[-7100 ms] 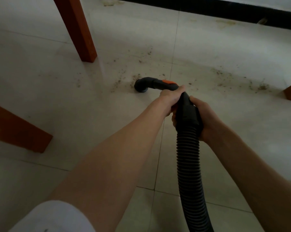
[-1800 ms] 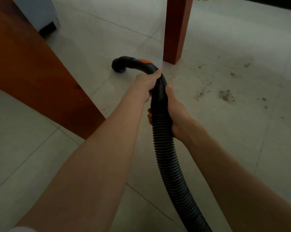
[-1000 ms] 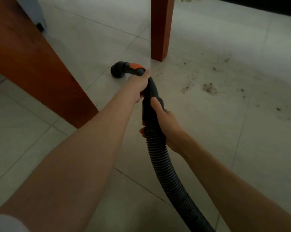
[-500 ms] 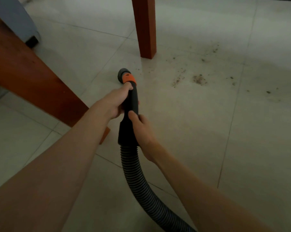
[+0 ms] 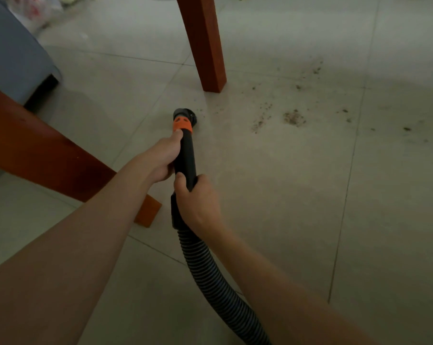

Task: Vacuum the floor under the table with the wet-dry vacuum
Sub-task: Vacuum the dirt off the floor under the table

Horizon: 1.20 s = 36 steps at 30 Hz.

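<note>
Two table legs (image 5: 205,46) flank the nozzle (image 5: 184,118); debris (image 5: 293,118) rightward.

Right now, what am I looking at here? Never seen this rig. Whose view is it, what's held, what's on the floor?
There is no robot: a person works with bare hands, and the single camera sits on their head, looking forward and down. The left hand grips the black vacuum wand just below its orange collar. The right hand grips lower, where the wand joins the ribbed hose, which runs off the bottom edge. The nozzle is down at the tiled floor, near the upright wooden table leg. Dark crumbs lie scattered to the nozzle's right, not yet reached. A second leg slants in from the left, with a grey piece of furniture behind it.
</note>
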{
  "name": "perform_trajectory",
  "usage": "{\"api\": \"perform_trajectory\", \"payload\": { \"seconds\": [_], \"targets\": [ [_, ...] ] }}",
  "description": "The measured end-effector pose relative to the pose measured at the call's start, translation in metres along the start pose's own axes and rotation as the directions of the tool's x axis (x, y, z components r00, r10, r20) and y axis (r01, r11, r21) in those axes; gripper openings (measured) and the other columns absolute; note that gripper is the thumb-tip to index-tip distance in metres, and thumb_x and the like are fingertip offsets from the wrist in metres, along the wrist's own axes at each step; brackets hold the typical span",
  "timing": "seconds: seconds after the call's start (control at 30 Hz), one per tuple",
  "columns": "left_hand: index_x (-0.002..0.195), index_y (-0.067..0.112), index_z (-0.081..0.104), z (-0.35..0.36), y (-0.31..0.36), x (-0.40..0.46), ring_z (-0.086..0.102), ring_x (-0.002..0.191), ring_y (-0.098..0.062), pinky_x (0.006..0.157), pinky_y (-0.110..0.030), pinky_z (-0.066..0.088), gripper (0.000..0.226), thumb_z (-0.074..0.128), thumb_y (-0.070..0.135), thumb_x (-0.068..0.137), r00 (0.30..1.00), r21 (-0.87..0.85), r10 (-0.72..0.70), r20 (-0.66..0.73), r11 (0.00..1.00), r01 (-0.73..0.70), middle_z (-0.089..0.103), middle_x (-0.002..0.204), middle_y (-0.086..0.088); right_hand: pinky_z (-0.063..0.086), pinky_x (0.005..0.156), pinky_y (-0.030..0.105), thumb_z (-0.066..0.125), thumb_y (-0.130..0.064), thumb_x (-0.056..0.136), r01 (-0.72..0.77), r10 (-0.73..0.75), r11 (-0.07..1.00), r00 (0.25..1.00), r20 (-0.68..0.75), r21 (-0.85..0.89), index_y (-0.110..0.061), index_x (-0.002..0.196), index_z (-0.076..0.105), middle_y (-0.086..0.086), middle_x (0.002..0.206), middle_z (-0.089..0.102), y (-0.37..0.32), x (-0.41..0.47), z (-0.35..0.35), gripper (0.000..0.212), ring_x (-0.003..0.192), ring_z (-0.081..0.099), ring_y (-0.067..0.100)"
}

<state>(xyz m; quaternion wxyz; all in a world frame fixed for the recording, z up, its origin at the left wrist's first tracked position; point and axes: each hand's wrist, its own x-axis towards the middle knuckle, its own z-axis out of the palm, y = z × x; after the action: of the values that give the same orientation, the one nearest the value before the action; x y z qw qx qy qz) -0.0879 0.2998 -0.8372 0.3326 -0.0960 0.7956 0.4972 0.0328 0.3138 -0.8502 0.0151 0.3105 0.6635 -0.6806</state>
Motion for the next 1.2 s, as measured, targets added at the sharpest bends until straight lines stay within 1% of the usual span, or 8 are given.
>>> {"api": "perform_trajectory", "payload": {
  "seconds": [0.2, 0.4, 0.57, 0.67, 0.77, 0.97, 1.1, 1.2],
  "targets": [
    [0.112, 0.004, 0.046, 0.001, 0.006, 0.012, 0.055, 0.079, -0.021, 0.069, -0.031, 0.046, 0.04, 0.031, 0.039, 0.102, 1.0, 0.017, -0.014, 0.007, 1.0, 0.013, 0.056, 0.091, -0.011, 0.042, 0.047, 0.02, 0.042, -0.041, 0.098, 0.022, -0.022, 1.0, 1.0, 0.001, -0.004, -0.016, 0.094, 0.046, -0.004, 0.072, 0.051, 0.002, 0.013, 0.0, 0.025, 0.055, 0.049, 0.007],
    [0.118, 0.002, 0.049, 0.009, 0.015, 0.028, 0.056, 0.086, -0.023, 0.08, -0.033, 0.046, 0.048, 0.031, 0.043, 0.101, 0.998, 0.064, 0.032, -0.056, 0.998, -0.028, 0.057, 0.09, -0.01, 0.039, 0.045, 0.019, 0.041, -0.042, 0.098, 0.034, -0.034, 0.999, 0.999, -0.008, 0.018, -0.013, 0.096, 0.047, -0.003, 0.073, 0.05, -0.004, 0.031, -0.003, 0.029, 0.055, 0.049, 0.008],
    [0.126, 0.0, 0.048, 0.016, 0.028, 0.043, 0.055, 0.092, -0.026, 0.082, -0.034, 0.047, 0.052, 0.032, 0.043, 0.101, 0.996, 0.101, 0.061, -0.066, 0.993, -0.054, 0.057, 0.105, -0.014, 0.039, 0.041, 0.016, 0.042, -0.041, 0.098, 0.039, -0.038, 0.998, 0.999, -0.023, 0.052, -0.011, 0.096, 0.049, -0.002, 0.075, 0.052, -0.009, 0.049, -0.007, 0.03, 0.057, 0.05, 0.008],
    [0.125, 0.001, 0.049, 0.018, 0.036, 0.053, 0.056, 0.092, -0.026, 0.081, -0.034, 0.048, 0.051, 0.032, 0.043, 0.1, 0.997, 0.125, 0.058, -0.06, 0.991, -0.05, 0.058, 0.105, -0.014, 0.034, 0.034, 0.01, 0.042, -0.039, 0.098, 0.041, -0.039, 0.995, 0.999, -0.029, 0.094, -0.01, 0.094, 0.049, -0.002, 0.073, 0.051, -0.014, 0.058, -0.009, 0.03, 0.055, 0.048, 0.007],
    [0.123, 0.002, 0.05, 0.019, 0.042, 0.062, 0.058, 0.094, -0.028, 0.086, -0.037, 0.049, 0.051, 0.033, 0.044, 0.1, 0.995, 0.148, 0.066, -0.074, 0.987, -0.054, 0.059, 0.106, -0.015, 0.034, 0.038, 0.014, 0.042, -0.041, 0.098, 0.03, -0.025, 0.993, 0.999, -0.038, 0.117, -0.011, 0.094, 0.049, -0.002, 0.074, 0.052, -0.016, 0.068, -0.006, 0.031, 0.056, 0.049, 0.007],
    [0.122, 0.002, 0.05, 0.022, 0.047, 0.073, 0.057, 0.096, -0.027, 0.092, -0.037, 0.049, 0.052, 0.034, 0.045, 0.1, 0.994, 0.158, 0.096, -0.056, 0.984, -0.086, 0.059, 0.113, -0.016, 0.029, 0.03, 0.007, 0.042, -0.04, 0.098, 0.013, -0.004, 0.989, 0.998, -0.061, 0.148, -0.012, 0.092, 0.048, -0.003, 0.071, 0.049, -0.019, 0.079, -0.008, 0.029, 0.055, 0.046, 0.007],
    [0.127, 0.0, 0.049, 0.026, 0.043, 0.069, 0.059, 0.102, -0.029, 0.085, -0.035, 0.049, 0.053, 0.034, 0.043, 0.1, 0.99, 0.216, 0.122, -0.063, 0.971, -0.106, 0.06, 0.118, -0.017, 0.031, 0.032, 0.008, 0.044, -0.036, 0.097, -0.015, 0.027, 0.976, 0.998, -0.053, 0.216, -0.014, 0.086, 0.047, -0.004, 0.069, 0.048, -0.016, 0.073, -0.008, 0.025, 0.054, 0.046, 0.006],
    [0.127, 0.0, 0.049, 0.028, 0.04, 0.066, 0.059, 0.097, -0.028, 0.08, -0.033, 0.048, 0.053, 0.033, 0.043, 0.1, 0.989, 0.24, 0.127, -0.075, 0.965, -0.105, 0.06, 0.117, -0.016, 0.03, 0.032, 0.007, 0.045, -0.035, 0.096, -0.012, 0.024, 0.975, 0.998, -0.051, 0.22, -0.013, 0.085, 0.047, -0.003, 0.069, 0.048, -0.014, 0.069, -0.008, 0.024, 0.053, 0.046, 0.006]
  ]
}}
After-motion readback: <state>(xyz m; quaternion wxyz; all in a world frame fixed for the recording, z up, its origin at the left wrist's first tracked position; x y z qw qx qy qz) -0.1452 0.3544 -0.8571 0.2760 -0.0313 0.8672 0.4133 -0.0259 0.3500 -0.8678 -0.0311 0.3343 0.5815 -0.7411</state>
